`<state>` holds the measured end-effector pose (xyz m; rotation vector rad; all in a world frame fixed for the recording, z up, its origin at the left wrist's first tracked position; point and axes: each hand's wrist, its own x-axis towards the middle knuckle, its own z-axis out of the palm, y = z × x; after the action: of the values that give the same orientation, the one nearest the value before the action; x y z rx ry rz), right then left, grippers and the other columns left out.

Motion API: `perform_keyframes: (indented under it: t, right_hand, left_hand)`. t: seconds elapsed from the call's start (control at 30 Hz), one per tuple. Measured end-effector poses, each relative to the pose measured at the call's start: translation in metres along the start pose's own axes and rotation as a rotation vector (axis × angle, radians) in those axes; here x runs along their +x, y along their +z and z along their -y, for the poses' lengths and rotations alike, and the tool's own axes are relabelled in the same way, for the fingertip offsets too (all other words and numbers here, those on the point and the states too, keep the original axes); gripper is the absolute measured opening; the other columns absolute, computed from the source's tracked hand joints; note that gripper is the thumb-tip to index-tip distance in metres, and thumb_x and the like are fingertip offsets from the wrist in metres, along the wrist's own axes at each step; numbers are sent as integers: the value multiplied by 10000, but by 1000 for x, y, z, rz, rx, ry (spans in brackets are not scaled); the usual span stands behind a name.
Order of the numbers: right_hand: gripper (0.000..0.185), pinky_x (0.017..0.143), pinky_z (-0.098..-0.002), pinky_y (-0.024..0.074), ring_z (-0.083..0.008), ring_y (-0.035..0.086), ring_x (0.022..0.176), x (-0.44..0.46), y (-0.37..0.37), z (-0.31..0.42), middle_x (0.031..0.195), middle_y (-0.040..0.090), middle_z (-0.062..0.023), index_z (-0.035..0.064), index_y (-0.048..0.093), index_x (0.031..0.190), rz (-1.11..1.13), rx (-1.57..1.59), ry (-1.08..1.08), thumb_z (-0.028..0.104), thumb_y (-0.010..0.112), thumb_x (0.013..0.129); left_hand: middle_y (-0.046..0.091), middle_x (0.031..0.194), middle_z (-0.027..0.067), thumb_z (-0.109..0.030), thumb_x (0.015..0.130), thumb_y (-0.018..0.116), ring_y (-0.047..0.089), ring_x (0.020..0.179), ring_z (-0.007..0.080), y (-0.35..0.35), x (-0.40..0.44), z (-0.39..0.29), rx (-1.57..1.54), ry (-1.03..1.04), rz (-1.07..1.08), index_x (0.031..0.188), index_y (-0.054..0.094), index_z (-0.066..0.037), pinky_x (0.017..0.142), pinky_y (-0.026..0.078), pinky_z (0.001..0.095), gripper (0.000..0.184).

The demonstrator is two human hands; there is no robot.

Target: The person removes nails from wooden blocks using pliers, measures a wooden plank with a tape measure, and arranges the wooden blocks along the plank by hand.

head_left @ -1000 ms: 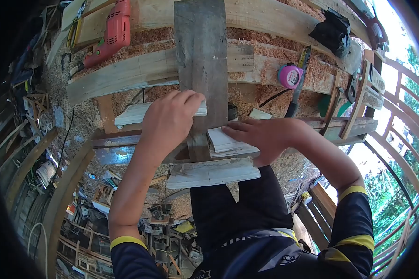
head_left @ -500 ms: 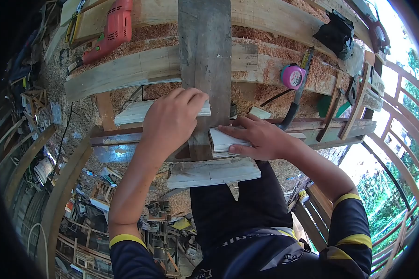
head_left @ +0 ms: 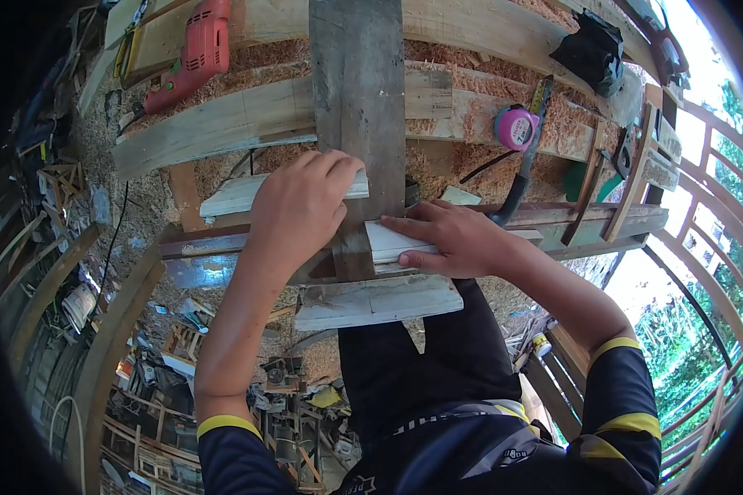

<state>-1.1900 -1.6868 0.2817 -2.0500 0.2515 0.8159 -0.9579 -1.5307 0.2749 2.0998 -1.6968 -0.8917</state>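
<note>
A grey-brown board (head_left: pixel 359 91) runs away from me, lying across the workbench beam. My left hand (head_left: pixel 301 206) is closed, its fingers curled over a white-painted wood strip (head_left: pixel 235 196) at the board's left side; the fingertips are partly hidden. My right hand (head_left: pixel 454 237) presses on another white wood piece (head_left: pixel 392 239) at the board's right side, fingers on top and thumb along its near edge. Closest to my body, a third white wood piece (head_left: pixel 380 302) lies crosswise under the board's near end.
A red power drill (head_left: pixel 198 58) lies at the far left. To the right are a pink tape measure (head_left: pixel 516 129), a dark-handled tool (head_left: pixel 516 196) and a black plastic bag (head_left: pixel 590 54). Long planks (head_left: pixel 223 122) and wood shavings cover the far side. The bench beam (head_left: pixel 586 224) runs crosswise.
The whole view has shifted slightly. My right hand and its white wood piece sit a little higher and further left; my left hand keeps nearly the same pose.
</note>
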Motion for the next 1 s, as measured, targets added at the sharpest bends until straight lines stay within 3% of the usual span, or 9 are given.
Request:
perform_keyframes:
  t: [0.33,0.43,0.57,0.67,0.8,1.0]
  right_hand:
    - [757,978,-477,564,-381,687,1144,-1,-5,4,1166,685,-189,215,588,1568,-37,-37,-16,700,618,987]
    - [727,944,-481,565,-383,704,1091,6,-19,4,1117,689,-194,211,619,1542,41,1,61,675,651,983]
    - [660,884,-497,572,-396,724,983,14,-39,-5,1027,684,-202,196,692,1468,-82,11,2,639,690,979]
    - [710,842,-484,570,-345,698,927,22,-58,-10,1004,636,-153,187,646,1526,-103,-57,3,646,684,985]
    - [642,872,-506,581,-396,733,974,33,-76,-10,1020,696,-204,205,692,1469,-179,-60,-3,619,701,978]
    - [648,874,-495,584,-398,733,973,35,-73,-14,1033,701,-203,206,691,1470,-127,-13,0,614,718,967]
  left_hand:
    - [706,1281,66,-32,779,794,682,1182,293,0,1,0,1,-27,35,1273,695,-60,954,581,429,504]
    - [706,1285,66,-25,775,798,680,1189,296,-4,2,-2,5,-31,48,1277,693,-63,960,580,429,514]
    - [706,1295,67,-19,759,814,679,1194,301,-3,2,-2,6,-35,50,1284,691,-68,968,578,430,541]
    - [708,1297,68,-27,743,835,680,1189,302,-2,2,-1,2,-33,41,1288,687,-70,969,579,433,567]
    - [710,1290,69,-43,735,851,683,1184,304,-3,3,-2,5,-43,50,1292,682,-68,967,577,432,582]
    - [701,1304,83,-91,754,851,672,1209,314,-5,5,-4,-22,-74,84,1318,668,-63,988,565,443,594]
